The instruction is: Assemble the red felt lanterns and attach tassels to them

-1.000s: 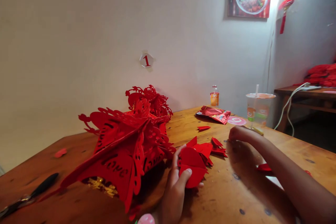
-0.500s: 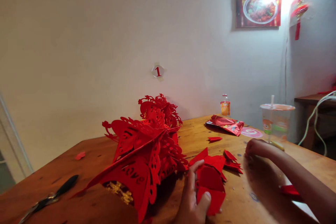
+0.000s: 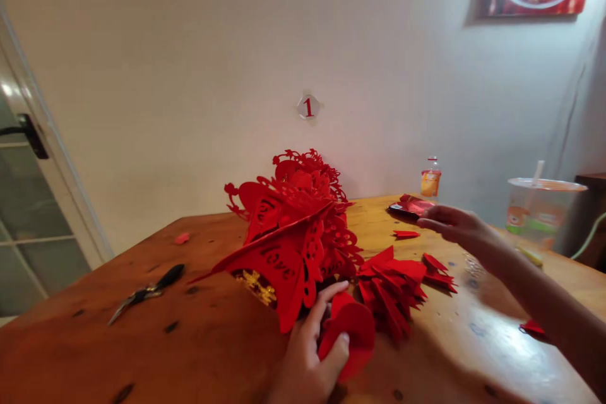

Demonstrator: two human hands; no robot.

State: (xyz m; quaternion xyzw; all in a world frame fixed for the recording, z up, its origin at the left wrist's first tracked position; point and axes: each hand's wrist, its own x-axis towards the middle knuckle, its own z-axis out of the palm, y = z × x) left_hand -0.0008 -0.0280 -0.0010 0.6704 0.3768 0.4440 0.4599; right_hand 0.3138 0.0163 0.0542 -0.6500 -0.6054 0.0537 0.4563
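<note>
At the front, my left hand (image 3: pixel 315 347) grips a folded red paper piece (image 3: pixel 353 338) between thumb and fingers. Just left of and behind it stands a large red cut-out paper ornament (image 3: pixel 288 240) with "Love" lettering and gold trim. A fanned pile of red folded pieces (image 3: pixel 391 287) lies right of the held piece. My right hand (image 3: pixel 457 227) hovers over the table beside a red wrapper (image 3: pixel 409 207), its fingers stretched out; nothing shows in it. Small red pieces (image 3: pixel 438 273) lie below that hand.
Pliers (image 3: pixel 146 292) with black handles and a small red scrap (image 3: pixel 182 238) lie on the left of the wooden table (image 3: pixel 189 360). An orange-labelled bottle (image 3: pixel 430 178) and a clear plastic cup (image 3: pixel 542 211) with a straw stand at the back right.
The view has turned left. My right hand has lifted from the tabletop and its fingers have spread, now near the wrapper. My left hand still holds the red piece, now apart from the pile.
</note>
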